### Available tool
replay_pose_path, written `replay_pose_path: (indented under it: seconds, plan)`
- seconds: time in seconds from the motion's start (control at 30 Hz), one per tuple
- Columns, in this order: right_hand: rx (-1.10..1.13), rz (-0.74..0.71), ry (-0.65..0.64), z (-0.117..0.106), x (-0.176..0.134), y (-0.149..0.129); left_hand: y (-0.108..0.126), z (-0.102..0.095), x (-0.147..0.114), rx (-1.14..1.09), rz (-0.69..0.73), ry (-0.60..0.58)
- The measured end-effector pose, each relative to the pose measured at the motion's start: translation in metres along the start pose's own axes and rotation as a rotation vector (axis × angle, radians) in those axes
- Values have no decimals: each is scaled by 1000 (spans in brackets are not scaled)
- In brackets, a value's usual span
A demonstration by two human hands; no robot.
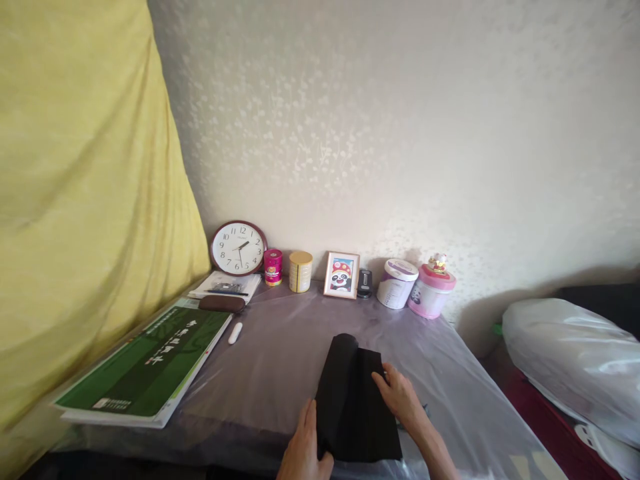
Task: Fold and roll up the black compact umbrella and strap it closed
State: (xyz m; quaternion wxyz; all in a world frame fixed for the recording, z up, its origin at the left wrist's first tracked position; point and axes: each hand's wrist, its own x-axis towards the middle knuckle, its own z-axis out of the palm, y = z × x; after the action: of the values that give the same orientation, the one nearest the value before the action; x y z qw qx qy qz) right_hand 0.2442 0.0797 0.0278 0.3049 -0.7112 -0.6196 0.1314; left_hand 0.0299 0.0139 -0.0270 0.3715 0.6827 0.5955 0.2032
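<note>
A black, partly rolled sheet (350,400), perhaps cloth or a soft mat, is in front of me at the table's near side. Its left part forms a thick roll, while the right part hangs out as a flat flap. My left hand (306,445) is closed around the lower left of the roll, thumb toward me. My right hand (397,393) pinches the flap's right edge with the thumb on top. Behind my right wrist a small dark bit of something shows, too hidden to name.
Plastic film covers the table (280,373). On the left lie a green book (165,360), a brown case (221,304) and a white stick-like object (235,333). Along the wall stand a clock (239,248), a pink can (273,268), a yellow-lidded tin (301,272), a picture frame (341,275) and tubs (397,285).
</note>
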Motion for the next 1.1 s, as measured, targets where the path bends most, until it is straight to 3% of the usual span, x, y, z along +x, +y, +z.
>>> replay_pose_path:
  seconds: [0.17,0.33,0.53,0.67,0.83,0.93,1.03,1.1]
  plan:
    - [359,53,-170,8,13,-21,1,1,2,0,-43,-23]
    - [617,130,-215,41,24,-48,1,3,4,44,-33,-40]
    - [467,130,-169,70,30,-54,4,3,5,65,-47,-49]
    - [517,174,-309,72,26,-59,12,-2,4,89,-82,-46]
    - [516,78,-380,68,21,-66,4,-7,-7,157,-96,-64]
    - [464,61,-398,65,19,-71,-4,-7,-15,260,-53,73]
    - [387,3,-384,62,17,-73,-5,-7,-15,423,80,287]
    - [323,-76,-348,61,13,-74,-2,-5,-10,506,193,361]
